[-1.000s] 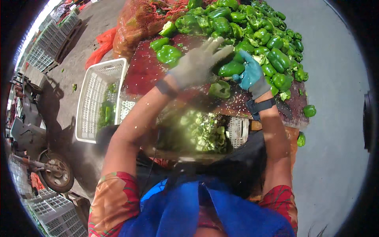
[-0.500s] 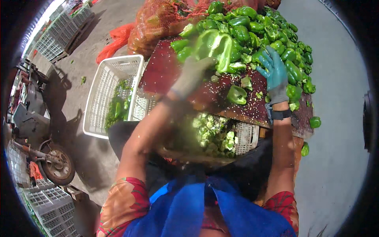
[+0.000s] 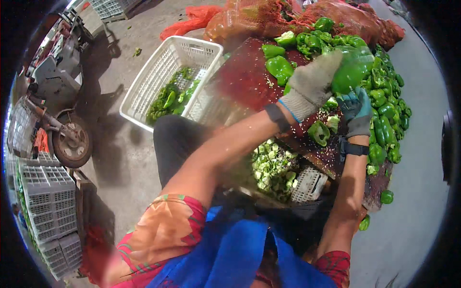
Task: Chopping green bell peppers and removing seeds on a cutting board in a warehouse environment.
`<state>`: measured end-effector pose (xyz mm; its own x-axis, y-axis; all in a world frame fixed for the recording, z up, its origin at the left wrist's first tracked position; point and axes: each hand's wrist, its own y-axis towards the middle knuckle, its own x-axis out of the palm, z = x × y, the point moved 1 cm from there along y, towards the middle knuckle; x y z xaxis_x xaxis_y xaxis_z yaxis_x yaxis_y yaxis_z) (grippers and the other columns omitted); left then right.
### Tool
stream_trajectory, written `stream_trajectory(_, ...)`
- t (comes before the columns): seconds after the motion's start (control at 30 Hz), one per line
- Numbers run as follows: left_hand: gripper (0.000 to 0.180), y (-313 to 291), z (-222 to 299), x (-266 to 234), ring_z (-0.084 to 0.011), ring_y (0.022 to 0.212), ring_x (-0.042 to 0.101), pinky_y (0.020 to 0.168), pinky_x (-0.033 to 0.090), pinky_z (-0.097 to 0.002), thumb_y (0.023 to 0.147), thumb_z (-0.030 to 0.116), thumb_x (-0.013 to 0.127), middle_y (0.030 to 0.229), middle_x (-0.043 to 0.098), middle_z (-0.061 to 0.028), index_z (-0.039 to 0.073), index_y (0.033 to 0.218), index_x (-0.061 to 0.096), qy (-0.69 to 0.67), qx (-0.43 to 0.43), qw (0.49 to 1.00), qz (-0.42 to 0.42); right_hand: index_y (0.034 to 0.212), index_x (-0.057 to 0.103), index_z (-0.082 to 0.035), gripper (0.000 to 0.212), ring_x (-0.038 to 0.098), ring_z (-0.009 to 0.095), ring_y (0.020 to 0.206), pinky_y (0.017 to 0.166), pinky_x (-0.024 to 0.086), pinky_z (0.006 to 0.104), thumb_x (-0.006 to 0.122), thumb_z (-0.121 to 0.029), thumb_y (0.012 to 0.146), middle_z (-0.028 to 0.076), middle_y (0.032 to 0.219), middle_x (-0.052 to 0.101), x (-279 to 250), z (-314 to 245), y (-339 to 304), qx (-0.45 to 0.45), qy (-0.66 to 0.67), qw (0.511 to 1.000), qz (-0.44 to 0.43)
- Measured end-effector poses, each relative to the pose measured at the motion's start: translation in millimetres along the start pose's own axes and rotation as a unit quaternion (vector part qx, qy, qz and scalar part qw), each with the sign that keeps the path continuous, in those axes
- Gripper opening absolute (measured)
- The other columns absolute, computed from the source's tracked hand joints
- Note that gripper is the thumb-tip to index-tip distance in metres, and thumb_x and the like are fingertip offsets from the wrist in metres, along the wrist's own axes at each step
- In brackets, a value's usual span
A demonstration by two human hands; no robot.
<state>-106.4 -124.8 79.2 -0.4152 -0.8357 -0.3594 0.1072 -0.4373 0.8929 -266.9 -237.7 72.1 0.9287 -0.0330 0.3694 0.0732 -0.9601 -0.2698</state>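
A large green bell pepper point(image 3: 353, 72), somewhat blurred, is held up over the right side of the dark red board point(image 3: 247, 65). My left hand point(image 3: 314, 84), in a grey knit glove, grips its left side, the fingertips partly hidden. At its lower end my right hand point(image 3: 356, 109), in a teal-coated glove, curls its fingers against it. Just below the hands, an opened pepper piece point(image 3: 318, 133) and a pale core point(image 3: 332, 123) lie on the seed-strewn board. To the right spreads a heap of green peppers point(image 3: 383, 130).
Left of the board stands a white plastic crate point(image 3: 126, 106) with green pieces inside. Pale pepper cores point(image 3: 271, 168) fill a basket under the board. Red mesh sacks point(image 3: 249, 21) lie behind. A motorbike point(image 3: 72, 139) and stacked crates point(image 3: 48, 201) are at far left.
My left hand has moved right, from an opened pepper to a whole-looking one. My right hand's spread fingers have curled in at this pepper. The view has shifted left.
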Motion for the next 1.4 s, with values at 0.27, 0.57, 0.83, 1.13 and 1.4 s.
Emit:
stream_trajectory(0.27,0.028,-17,-24,-22,-0.0103,0.068,0.06,0.061,0.05,-0.0264,0.083,0.009,0.063,0.083,0.066,-0.0036,-0.001,0.109,0.064,-0.521,-0.437,0.72,-0.139,0.145,0.041,-0.013,0.055,0.053,0.018,0.113,0.085,0.048,0.033,0.042,-0.045,0.101,0.009,0.134,0.051,1,8,-31,-0.052,-0.102,0.965,-0.235)
stream_trajectory(0.57,0.026,-47,-21,-43,-0.0083,0.066,0.058,0.059,0.048,-0.0252,0.084,0.011,0.063,0.078,0.065,-0.0023,-0.001,0.107,0.065,-0.487,-0.478,0.711,-0.171,0.133,0.05,-0.006,0.048,0.048,0.038,0.125,0.103,0.04,0.0461,0.061,-0.027,0.091,0.021,0.145,0.042,24,13,-93,-0.574,-0.633,0.512,-0.088)
stream_trajectory(0.83,0.026,-47,-1,-58,-0.0223,0.057,0.064,0.053,0.052,-0.0371,0.08,0.021,0.062,0.069,0.067,-0.0129,-0.004,0.077,0.068,-0.341,-0.398,0.75,-0.402,0.088,0.061,-0.001,0.02,0.053,0.039,0.121,0.102,0.042,0.0518,0.069,-0.018,0.08,0.022,0.136,0.052,0,2,-82,-0.571,-0.704,0.284,-0.313)
stream_trajectory(1.13,0.033,-47,-2,-135,-0.0274,0.075,0.067,0.071,0.052,-0.0411,0.076,0.023,0.065,0.084,0.068,-0.0203,0.001,0.101,0.066,-0.367,-0.376,0.793,-0.309,0.134,0.054,-0.001,0.036,0.051,0.023,0.125,0.106,0.039,0.035,0.049,-0.014,0.1,0.014,0.136,0.055,-111,18,5,-0.254,-0.619,0.732,-0.129)
stream_trajectory(1.4,0.052,-63,-161,-310,-0.0258,0.107,0.064,0.089,0.049,-0.0378,0.085,0.034,0.066,0.117,0.065,-0.0175,0.021,0.134,0.055,0.278,-0.378,0.856,-0.218,0.144,0.041,-0.005,0.047,0.058,0.016,0.109,0.091,0.047,0.0287,0.05,-0.015,0.099,0.007,0.13,0.057,-141,65,-63,-0.029,-0.428,0.893,-0.133)
